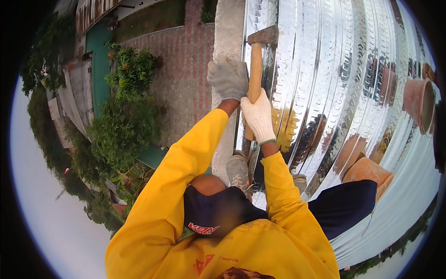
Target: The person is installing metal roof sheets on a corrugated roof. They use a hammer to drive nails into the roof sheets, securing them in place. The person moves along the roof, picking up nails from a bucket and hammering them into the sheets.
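My right hand (259, 115), in a white knit glove with a green cuff edge, is wrapped round the wooden handle of a hammer (255, 69). The hammer's dark metal head (263, 35) points away from me, over the edge of the shiny metal roofing sheet (320, 60). Just left of the handle, my left hand (227, 79) rests on a concrete ledge (228, 28) in a grey glove. Its fingers look curled, and whatever may be in them is hidden.
One grey shoe (238, 171) stands near the ledge, the other (300, 182) on the ribbed sheet. Terracotta-coloured pieces (418, 100) lie to the right, another (367, 171) nearer. Left of the ledge is a drop to a paved yard (186, 69) with leafy trees (123, 123).
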`<state>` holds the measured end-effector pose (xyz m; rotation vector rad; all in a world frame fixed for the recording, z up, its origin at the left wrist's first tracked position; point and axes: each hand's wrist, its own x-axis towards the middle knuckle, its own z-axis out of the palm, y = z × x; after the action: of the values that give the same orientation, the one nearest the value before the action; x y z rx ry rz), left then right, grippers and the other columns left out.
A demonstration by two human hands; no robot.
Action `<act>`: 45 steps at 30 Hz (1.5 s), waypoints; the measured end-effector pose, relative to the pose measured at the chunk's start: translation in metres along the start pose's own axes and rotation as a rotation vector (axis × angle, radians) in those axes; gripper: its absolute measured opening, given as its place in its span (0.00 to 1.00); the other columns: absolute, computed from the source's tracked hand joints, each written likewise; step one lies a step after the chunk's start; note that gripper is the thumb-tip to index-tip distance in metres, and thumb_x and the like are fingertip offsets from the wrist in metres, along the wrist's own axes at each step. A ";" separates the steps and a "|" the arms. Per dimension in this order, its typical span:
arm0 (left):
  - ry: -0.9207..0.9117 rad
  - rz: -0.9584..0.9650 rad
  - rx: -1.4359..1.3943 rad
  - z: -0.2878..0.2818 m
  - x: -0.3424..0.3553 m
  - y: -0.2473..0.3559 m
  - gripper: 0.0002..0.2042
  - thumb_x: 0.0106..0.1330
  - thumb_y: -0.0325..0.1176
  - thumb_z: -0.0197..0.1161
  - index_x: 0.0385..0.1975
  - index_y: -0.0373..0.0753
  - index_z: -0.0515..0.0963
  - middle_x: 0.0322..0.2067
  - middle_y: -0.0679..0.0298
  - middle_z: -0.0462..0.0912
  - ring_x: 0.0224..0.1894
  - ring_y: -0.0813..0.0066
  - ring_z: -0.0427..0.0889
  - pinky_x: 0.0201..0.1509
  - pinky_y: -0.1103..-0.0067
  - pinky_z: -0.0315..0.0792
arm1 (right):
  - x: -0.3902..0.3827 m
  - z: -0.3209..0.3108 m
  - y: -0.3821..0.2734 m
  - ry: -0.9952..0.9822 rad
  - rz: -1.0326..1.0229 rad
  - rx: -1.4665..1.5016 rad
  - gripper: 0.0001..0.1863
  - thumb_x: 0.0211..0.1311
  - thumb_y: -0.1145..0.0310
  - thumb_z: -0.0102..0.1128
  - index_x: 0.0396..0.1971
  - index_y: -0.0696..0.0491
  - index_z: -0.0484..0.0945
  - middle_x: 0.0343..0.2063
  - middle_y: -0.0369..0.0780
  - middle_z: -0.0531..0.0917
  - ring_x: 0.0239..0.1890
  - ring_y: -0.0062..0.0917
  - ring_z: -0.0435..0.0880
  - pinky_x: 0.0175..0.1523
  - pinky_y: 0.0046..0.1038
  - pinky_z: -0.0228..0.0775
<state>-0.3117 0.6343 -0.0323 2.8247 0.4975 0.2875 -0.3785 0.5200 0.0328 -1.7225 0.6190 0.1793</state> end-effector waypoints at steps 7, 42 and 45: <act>-0.028 -0.065 -0.016 -0.003 0.000 -0.014 0.30 0.75 0.53 0.75 0.64 0.33 0.81 0.53 0.41 0.76 0.58 0.37 0.80 0.66 0.50 0.72 | 0.001 -0.077 -0.113 0.062 0.020 0.466 0.22 0.85 0.72 0.70 0.67 0.61 0.71 0.28 0.40 0.83 0.21 0.24 0.83 0.30 0.31 0.80; -0.050 -0.002 0.014 0.011 0.007 -0.009 0.35 0.75 0.53 0.77 0.69 0.33 0.74 0.54 0.42 0.73 0.58 0.36 0.76 0.66 0.45 0.68 | -0.004 -0.005 0.018 -0.226 -0.020 -0.141 0.21 0.77 0.64 0.70 0.60 0.61 0.79 0.31 0.41 0.84 0.22 0.25 0.86 0.28 0.32 0.81; -0.092 -0.021 -0.031 -0.001 0.008 -0.013 0.35 0.75 0.53 0.77 0.69 0.33 0.74 0.54 0.41 0.73 0.59 0.36 0.76 0.68 0.45 0.68 | -0.002 -0.042 -0.061 -0.203 0.147 0.131 0.19 0.78 0.66 0.71 0.59 0.62 0.79 0.34 0.45 0.88 0.26 0.28 0.90 0.33 0.34 0.83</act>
<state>-0.3081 0.6491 -0.0333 2.7859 0.4977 0.1583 -0.3590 0.4889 0.0972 -1.5108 0.5929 0.4035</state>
